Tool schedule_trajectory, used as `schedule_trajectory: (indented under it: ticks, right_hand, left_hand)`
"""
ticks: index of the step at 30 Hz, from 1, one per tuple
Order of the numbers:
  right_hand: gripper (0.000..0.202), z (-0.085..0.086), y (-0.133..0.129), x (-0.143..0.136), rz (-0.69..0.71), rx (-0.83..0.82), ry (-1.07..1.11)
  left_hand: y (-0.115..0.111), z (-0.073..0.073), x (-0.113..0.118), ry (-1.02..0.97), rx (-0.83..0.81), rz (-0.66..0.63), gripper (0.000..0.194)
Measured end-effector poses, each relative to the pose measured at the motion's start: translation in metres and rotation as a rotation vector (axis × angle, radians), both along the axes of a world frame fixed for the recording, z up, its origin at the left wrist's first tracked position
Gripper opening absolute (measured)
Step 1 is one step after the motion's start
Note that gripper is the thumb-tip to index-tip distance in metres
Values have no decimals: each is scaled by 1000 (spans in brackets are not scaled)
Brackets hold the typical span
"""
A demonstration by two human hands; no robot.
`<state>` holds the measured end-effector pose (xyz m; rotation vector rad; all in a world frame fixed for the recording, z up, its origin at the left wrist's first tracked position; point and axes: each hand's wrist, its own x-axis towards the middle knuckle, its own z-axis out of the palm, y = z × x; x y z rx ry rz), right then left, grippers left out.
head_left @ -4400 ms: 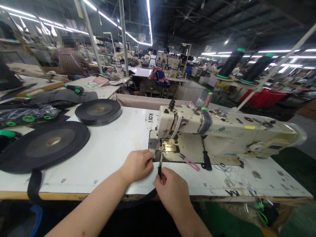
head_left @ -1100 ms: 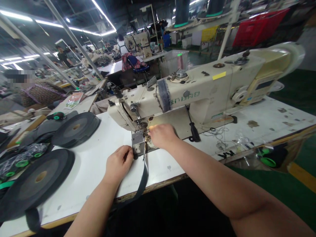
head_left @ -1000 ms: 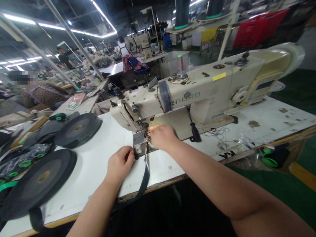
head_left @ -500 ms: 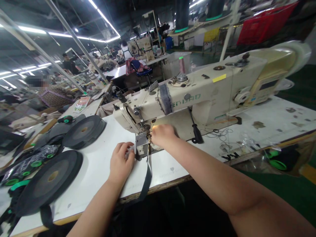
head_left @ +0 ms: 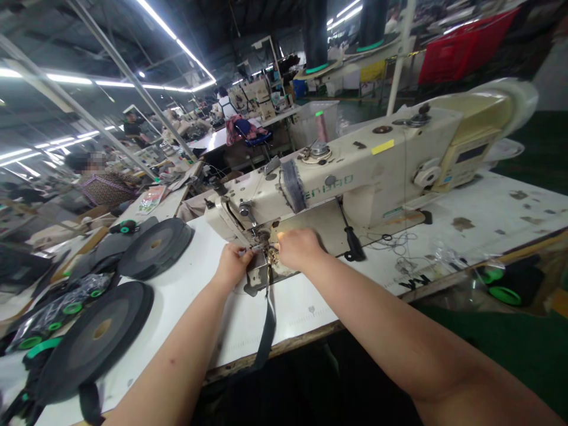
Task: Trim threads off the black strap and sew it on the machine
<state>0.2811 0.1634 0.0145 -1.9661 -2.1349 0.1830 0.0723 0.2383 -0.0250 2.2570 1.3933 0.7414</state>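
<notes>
An industrial sewing machine (head_left: 319,189) stands on the white table. My left hand (head_left: 235,264) is at the left of its needle area, thumb and fingers pinched together; what lies between them is too small to make out. On the other side of the needle is my right hand (head_left: 298,248), fingers curled in by the presser foot, their tips partly hidden. Small brass-coloured metal parts (head_left: 273,256) show between the hands. From there a black tape (head_left: 266,331) runs toward me and over the table's front edge.
Two large rolls of black tape (head_left: 128,322) lie at the left, beside black thread cones (head_left: 62,313) with green rims. A black-handled screwdriver (head_left: 354,241) is by the machine's arm. Loose thread (head_left: 394,242) lies to the right. A co-worker (head_left: 106,180) sits at the far left.
My left hand has moved forward and right, from the tabletop to the needle area, and its fingers have closed. The shiny plate there no longer shows as before. My right hand stays by the needle.
</notes>
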Motion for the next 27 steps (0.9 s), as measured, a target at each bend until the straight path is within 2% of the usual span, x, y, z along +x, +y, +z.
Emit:
schedule_trajectory:
  ticks: [4, 8, 13, 19, 27]
  right_hand:
    - [30, -2, 1, -1, 38, 22, 7]
    - [29, -4, 0, -6, 50, 30, 22]
    - [31, -2, 3, -12, 19, -17, 47]
    - [31, 0, 9, -12, -16, -62, 87]
    - [31, 4, 6, -2, -44, -100, 101]
  left_hand:
    - [3, -2, 10, -129, -110, -90, 30]
    - [2, -3, 14, -215, -182, -113, 32]
    - [1, -2, 17, -201, -160, -106, 31]
    - [0, 1, 20, -146, -172, -64, 21]
    - [6, 1, 21, -91, -158, -106, 30]
